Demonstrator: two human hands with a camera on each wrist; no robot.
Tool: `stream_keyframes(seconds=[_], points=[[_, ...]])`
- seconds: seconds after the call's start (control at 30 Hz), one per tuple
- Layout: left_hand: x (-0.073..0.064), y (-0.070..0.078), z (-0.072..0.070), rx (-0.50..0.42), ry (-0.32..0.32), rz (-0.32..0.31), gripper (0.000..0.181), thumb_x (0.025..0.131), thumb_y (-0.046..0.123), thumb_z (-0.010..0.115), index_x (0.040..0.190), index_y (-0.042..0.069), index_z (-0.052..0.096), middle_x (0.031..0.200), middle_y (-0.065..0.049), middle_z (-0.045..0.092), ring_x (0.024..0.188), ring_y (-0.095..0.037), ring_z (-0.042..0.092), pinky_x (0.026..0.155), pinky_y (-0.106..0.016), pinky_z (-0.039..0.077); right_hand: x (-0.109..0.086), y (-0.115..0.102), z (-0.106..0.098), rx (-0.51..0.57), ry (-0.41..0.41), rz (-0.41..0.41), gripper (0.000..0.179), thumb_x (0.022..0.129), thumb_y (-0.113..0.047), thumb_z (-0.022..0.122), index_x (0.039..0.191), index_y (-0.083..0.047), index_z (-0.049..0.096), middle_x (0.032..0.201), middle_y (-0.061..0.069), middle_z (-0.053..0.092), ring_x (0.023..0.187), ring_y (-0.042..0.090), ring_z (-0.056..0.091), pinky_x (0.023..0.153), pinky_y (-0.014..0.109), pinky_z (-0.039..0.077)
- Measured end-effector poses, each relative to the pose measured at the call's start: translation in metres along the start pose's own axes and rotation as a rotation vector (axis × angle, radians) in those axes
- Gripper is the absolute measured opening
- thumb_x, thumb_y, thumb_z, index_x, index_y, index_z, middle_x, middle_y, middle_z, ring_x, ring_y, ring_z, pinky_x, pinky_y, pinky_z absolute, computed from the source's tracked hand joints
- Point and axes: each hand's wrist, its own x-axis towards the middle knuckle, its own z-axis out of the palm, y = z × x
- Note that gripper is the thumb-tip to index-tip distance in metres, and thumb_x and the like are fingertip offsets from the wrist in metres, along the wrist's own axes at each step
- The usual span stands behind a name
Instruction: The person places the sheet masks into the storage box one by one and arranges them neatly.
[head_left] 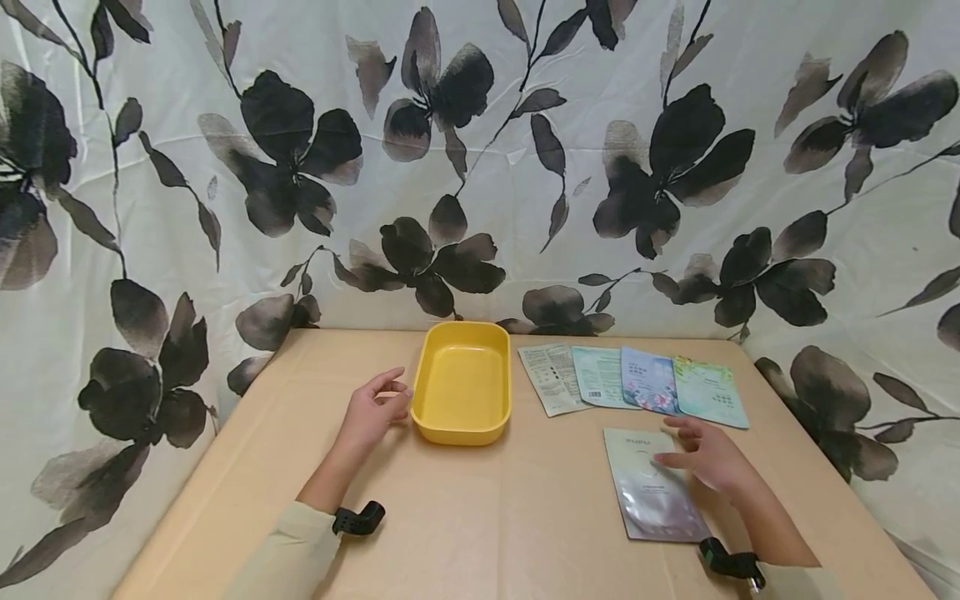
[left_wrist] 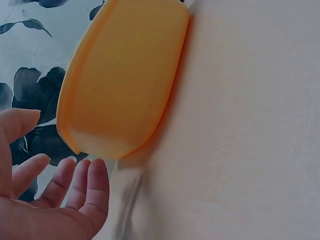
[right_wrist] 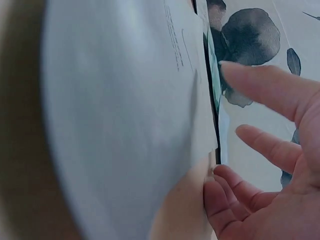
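At the left side of a yellow plastic tub [head_left: 462, 379], my left hand [head_left: 377, 407] hovers with loosely bent fingers and holds nothing. The left wrist view shows its fingertips close to the end of the tub [left_wrist: 125, 75]; whether they touch it I cannot tell. A silvery, pale lilac flat sachet [head_left: 656, 504], like a face-mask packet, lies on the table at the right. Over its upper right part is my right hand [head_left: 712, 458], thumb and fingers spread apart. In the right wrist view the sachet [right_wrist: 125, 115] appears large beside the hand [right_wrist: 280, 170], which grips nothing.
Behind the sachet several packets overlap in a row: a grey-white one with print [head_left: 553, 379], a mint one with a barcode [head_left: 602, 377], a blue floral one [head_left: 648, 381] and a green one [head_left: 711, 392]. A floral cloth [head_left: 540, 192] hangs behind the wooden table [head_left: 480, 517].
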Motion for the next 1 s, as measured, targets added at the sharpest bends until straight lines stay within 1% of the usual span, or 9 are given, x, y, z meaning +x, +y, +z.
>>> stream_keyframes(seconds=[0.1, 0.23, 0.37, 0.53, 0.73, 0.9, 1.0], points=[[0.001, -0.002, 0.004, -0.008, -0.016, -0.028, 0.057, 0.096, 0.015, 0.072, 0.149, 0.008, 0.052, 0.119, -0.014, 0.059, 0.085, -0.017, 0.070, 0.080, -0.038, 0.064, -0.001, -0.001, 0.002, -0.012, 0.015, 0.007, 0.085, 0.083, -0.035, 0.085, 0.150, 0.000, 0.046, 0.150, 0.040, 0.040, 0.138, 0.057, 0.040, 0.109, 0.068, 0.042], [0.001, -0.006, 0.008, -0.024, -0.032, -0.047, 0.057, 0.095, 0.012, 0.073, 0.148, 0.008, 0.053, 0.116, -0.013, 0.056, 0.079, -0.018, 0.070, 0.076, -0.040, 0.064, -0.001, -0.003, 0.004, -0.039, 0.030, 0.020, 0.083, 0.082, -0.031, 0.087, 0.147, 0.001, 0.048, 0.145, 0.040, 0.044, 0.132, 0.055, 0.044, 0.107, 0.066, 0.044], [0.002, -0.009, 0.011, -0.041, -0.037, -0.060, 0.057, 0.094, 0.010, 0.073, 0.147, 0.008, 0.054, 0.113, -0.013, 0.056, 0.080, -0.015, 0.068, 0.075, -0.037, 0.064, 0.002, -0.003, 0.006, -0.079, 0.042, 0.031, 0.082, 0.079, -0.028, 0.089, 0.146, 0.001, 0.050, 0.143, 0.039, 0.047, 0.128, 0.053, 0.048, 0.106, 0.065, 0.045], [0.001, -0.008, 0.013, -0.072, -0.042, -0.076, 0.056, 0.094, 0.009, 0.074, 0.146, 0.008, 0.054, 0.109, -0.010, 0.057, 0.081, -0.014, 0.068, 0.076, -0.037, 0.064, 0.004, -0.003, 0.007, -0.121, 0.054, 0.049, 0.081, 0.078, -0.027, 0.090, 0.145, 0.000, 0.051, 0.141, 0.038, 0.050, 0.124, 0.051, 0.050, 0.102, 0.061, 0.050], [0.002, -0.008, 0.011, -0.124, -0.056, -0.112, 0.056, 0.094, 0.010, 0.074, 0.146, 0.010, 0.054, 0.107, -0.008, 0.057, 0.080, -0.014, 0.068, 0.077, -0.036, 0.064, 0.003, -0.002, 0.006, -0.127, 0.055, 0.045, 0.080, 0.078, -0.028, 0.090, 0.143, 0.001, 0.053, 0.137, 0.036, 0.053, 0.119, 0.048, 0.053, 0.093, 0.054, 0.057], [0.004, -0.010, 0.008, -0.158, -0.070, -0.130, 0.058, 0.094, 0.011, 0.075, 0.147, 0.012, 0.053, 0.108, -0.006, 0.058, 0.082, -0.014, 0.069, 0.077, -0.034, 0.064, 0.003, -0.003, 0.005, -0.130, 0.058, 0.029, 0.079, 0.078, -0.029, 0.090, 0.141, 0.001, 0.054, 0.134, 0.034, 0.056, 0.116, 0.044, 0.056, 0.092, 0.051, 0.058], [0.004, -0.010, 0.007, -0.183, -0.074, -0.139, 0.058, 0.094, 0.011, 0.075, 0.148, 0.012, 0.053, 0.108, -0.005, 0.058, 0.084, -0.013, 0.069, 0.076, -0.033, 0.064, 0.004, -0.005, 0.005, -0.121, 0.056, 0.030, 0.078, 0.078, -0.027, 0.090, 0.141, 0.002, 0.054, 0.128, 0.031, 0.058, 0.111, 0.040, 0.055, 0.087, 0.046, 0.058]])
